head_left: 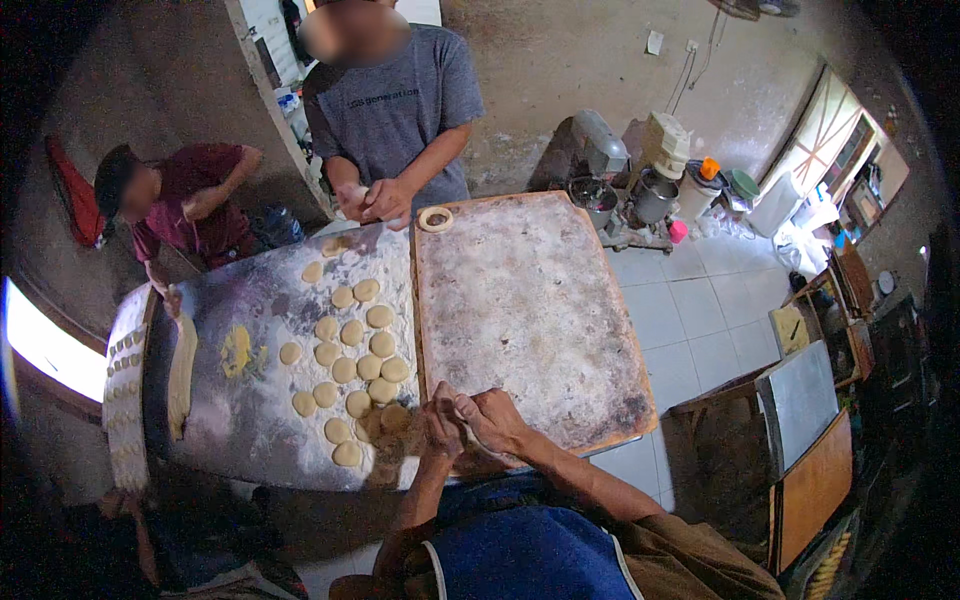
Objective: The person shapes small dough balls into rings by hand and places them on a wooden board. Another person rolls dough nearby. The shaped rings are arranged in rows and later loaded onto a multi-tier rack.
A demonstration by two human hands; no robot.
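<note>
My left hand (442,424) and my right hand (494,420) meet over the near left corner of a floured wooden board (530,310). Their fingers are closed and pressed together; whatever lies between them is hidden. To the left, several flat rounds of pale dough (343,370) are spread on a dark floured table (225,400); the nearest ones lie just beside my left hand. A ring of dough (425,222) rests on the board's far left corner.
Across the table a person in a grey shirt (400,100) holds both hands together. At far left another person (195,200) touches a long dough strip (183,375). Mixers (600,150) and buckets stand by the back wall; boards (812,490) lean at right.
</note>
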